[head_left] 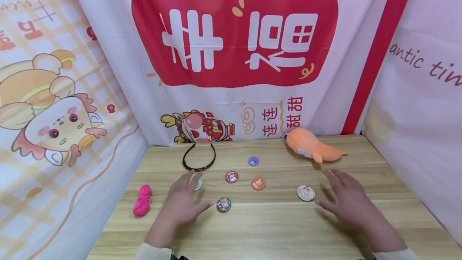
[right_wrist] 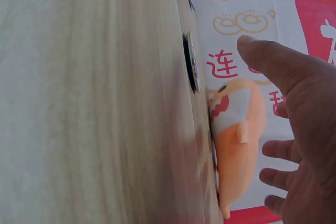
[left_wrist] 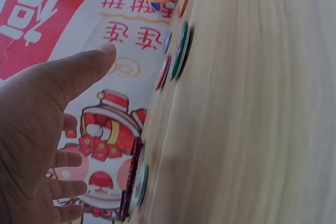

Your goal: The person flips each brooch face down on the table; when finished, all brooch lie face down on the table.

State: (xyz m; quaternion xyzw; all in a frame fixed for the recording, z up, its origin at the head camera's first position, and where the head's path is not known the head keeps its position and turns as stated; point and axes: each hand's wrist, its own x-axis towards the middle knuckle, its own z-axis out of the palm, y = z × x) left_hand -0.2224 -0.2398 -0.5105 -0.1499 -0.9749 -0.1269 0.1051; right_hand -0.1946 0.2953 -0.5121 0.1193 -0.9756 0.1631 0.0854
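My left hand (head_left: 183,200) hovers over the table with thumb and fingers spread, holding nothing. Partly under its fingertips lies a light green round badge (head_left: 198,185), and a dark green badge (head_left: 223,204) is just past the thumb. My right hand (head_left: 345,196), also spread and holding nothing, is above the table beside a white round badge (head_left: 306,193). Beyond its fingers lies an orange plush toy (head_left: 313,146); the right wrist view shows the toy's white belly (right_wrist: 235,109). Between the hands lie a red badge (head_left: 232,177), an orange badge (head_left: 258,183) and a blue badge (head_left: 254,161).
A black beaded headband (head_left: 199,169) lies toward the back left of the wooden table (head_left: 267,232). At the left edge sits a bundle of pink yarn (head_left: 142,200). Printed cloth (head_left: 234,107) hangs behind the table and along both sides.
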